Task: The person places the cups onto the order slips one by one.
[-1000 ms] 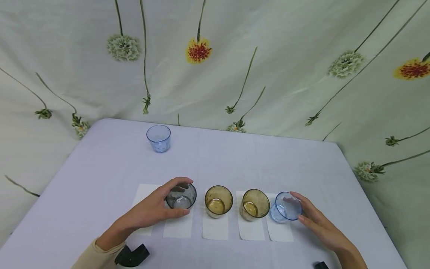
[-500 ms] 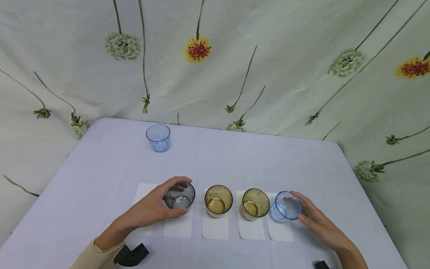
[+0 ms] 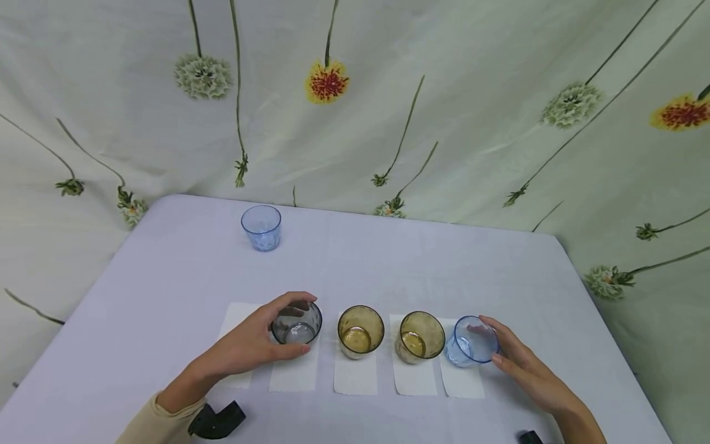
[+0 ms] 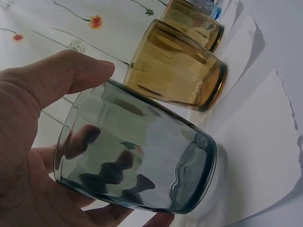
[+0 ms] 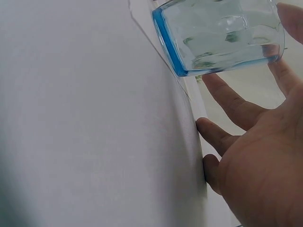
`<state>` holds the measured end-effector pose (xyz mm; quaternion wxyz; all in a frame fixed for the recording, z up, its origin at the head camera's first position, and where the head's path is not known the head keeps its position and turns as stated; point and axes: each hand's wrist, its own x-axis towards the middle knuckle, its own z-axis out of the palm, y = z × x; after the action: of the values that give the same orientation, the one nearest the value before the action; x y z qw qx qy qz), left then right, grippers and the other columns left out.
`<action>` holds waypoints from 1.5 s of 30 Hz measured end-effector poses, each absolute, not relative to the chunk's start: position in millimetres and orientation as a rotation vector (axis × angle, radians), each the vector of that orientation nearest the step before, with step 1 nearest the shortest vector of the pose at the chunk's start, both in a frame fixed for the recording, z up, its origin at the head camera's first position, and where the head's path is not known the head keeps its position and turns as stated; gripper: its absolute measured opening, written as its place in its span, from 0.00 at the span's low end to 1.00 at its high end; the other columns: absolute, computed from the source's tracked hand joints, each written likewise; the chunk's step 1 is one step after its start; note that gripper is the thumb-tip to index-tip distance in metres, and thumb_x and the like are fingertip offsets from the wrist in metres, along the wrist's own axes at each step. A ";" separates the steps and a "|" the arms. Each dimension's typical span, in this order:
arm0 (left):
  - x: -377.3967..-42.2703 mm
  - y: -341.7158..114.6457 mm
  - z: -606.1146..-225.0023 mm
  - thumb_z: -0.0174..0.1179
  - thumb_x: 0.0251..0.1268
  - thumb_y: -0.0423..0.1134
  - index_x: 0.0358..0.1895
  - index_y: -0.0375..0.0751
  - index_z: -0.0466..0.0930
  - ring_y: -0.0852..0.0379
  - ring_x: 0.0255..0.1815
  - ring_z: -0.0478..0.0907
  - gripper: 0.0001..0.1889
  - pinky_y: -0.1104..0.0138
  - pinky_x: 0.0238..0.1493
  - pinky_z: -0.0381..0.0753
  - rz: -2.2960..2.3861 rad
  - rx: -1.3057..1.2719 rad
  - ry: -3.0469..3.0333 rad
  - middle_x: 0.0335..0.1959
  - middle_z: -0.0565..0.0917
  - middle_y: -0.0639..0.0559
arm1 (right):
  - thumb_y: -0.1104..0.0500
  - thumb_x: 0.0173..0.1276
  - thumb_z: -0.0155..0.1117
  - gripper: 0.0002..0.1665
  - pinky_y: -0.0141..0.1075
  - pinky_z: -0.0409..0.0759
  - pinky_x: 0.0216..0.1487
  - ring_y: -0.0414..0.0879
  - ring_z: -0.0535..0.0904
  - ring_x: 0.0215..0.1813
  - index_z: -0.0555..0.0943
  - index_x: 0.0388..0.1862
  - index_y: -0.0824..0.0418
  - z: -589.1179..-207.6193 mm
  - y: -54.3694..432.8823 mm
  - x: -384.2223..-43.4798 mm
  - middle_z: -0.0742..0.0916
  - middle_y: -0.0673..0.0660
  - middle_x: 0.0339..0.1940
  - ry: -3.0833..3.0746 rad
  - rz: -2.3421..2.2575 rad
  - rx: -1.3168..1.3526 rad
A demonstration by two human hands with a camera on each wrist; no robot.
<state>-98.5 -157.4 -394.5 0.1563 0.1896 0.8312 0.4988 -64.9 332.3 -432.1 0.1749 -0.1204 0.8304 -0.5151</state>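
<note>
My left hand (image 3: 257,339) grips a smoky grey glass (image 3: 298,330) by its sides, thumb toward me and fingers round the far side. In the left wrist view the grey glass (image 4: 137,151) shows its thick base close over a white paper strip (image 4: 255,146). To the right, two amber glasses (image 3: 361,333) stand in the same row, the second amber glass (image 3: 421,338) nearer the right end. My right hand (image 3: 527,373) pinches the upper side of a light blue glass (image 3: 471,342) between thumb and fingers. Its lower fingers spread away from the blue glass (image 5: 222,38).
Another blue glass (image 3: 262,229) stands near the back left of the white-covered table (image 3: 432,259). Under the row lie several white paper strips (image 3: 355,377). A black object (image 3: 217,422) is by the left sleeve. Behind hangs a flower-printed cloth (image 3: 444,111).
</note>
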 end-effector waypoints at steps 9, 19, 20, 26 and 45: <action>-96.2 -157.6 -394.2 0.74 0.57 0.46 0.67 0.62 0.68 0.49 0.59 0.75 0.35 0.61 0.58 0.75 1.418 0.544 2.398 0.60 0.79 0.53 | 0.62 0.81 0.46 0.35 0.54 0.50 0.79 0.09 0.47 0.68 0.51 0.82 0.48 -429.5 330.5 -64.8 0.59 0.36 0.77 2.351 -1.469 -0.350; -96.6 -158.1 -395.0 0.74 0.57 0.45 0.68 0.61 0.68 0.48 0.59 0.75 0.35 0.59 0.58 0.75 1.412 0.513 2.386 0.59 0.79 0.51 | 0.64 0.80 0.46 0.36 0.13 0.52 0.60 0.11 0.48 0.70 0.51 0.82 0.52 -431.0 331.6 -62.8 0.59 0.32 0.75 2.323 -1.523 -0.403; -96.9 -158.4 -395.2 0.74 0.57 0.45 0.68 0.62 0.68 0.48 0.59 0.75 0.35 0.59 0.58 0.75 1.414 0.516 2.387 0.59 0.79 0.51 | 0.65 0.80 0.46 0.36 0.13 0.52 0.60 0.11 0.48 0.70 0.51 0.82 0.52 -430.9 331.7 -62.7 0.59 0.32 0.75 2.325 -1.523 -0.409; -98.0 -160.5 -397.1 0.75 0.56 0.45 0.67 0.59 0.69 0.48 0.60 0.75 0.35 0.62 0.59 0.75 1.428 0.570 2.378 0.59 0.79 0.52 | 0.64 0.80 0.47 0.36 0.14 0.55 0.61 0.11 0.48 0.70 0.51 0.82 0.51 -429.5 331.4 -62.4 0.59 0.33 0.76 2.340 -1.500 -0.390; -102.0 -161.4 -400.7 0.77 0.52 0.48 0.68 0.64 0.67 0.50 0.61 0.74 0.39 0.61 0.60 0.74 1.396 0.573 2.374 0.59 0.77 0.53 | 0.63 0.81 0.46 0.36 0.27 0.54 0.73 0.10 0.48 0.69 0.51 0.82 0.49 -431.6 332.2 -64.5 0.57 0.41 0.79 2.332 -1.492 -0.359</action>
<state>-102.0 -161.4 -400.7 0.1637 0.2009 0.8326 0.4895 -64.5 332.2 -431.6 0.1742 -0.1268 0.8225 -0.5263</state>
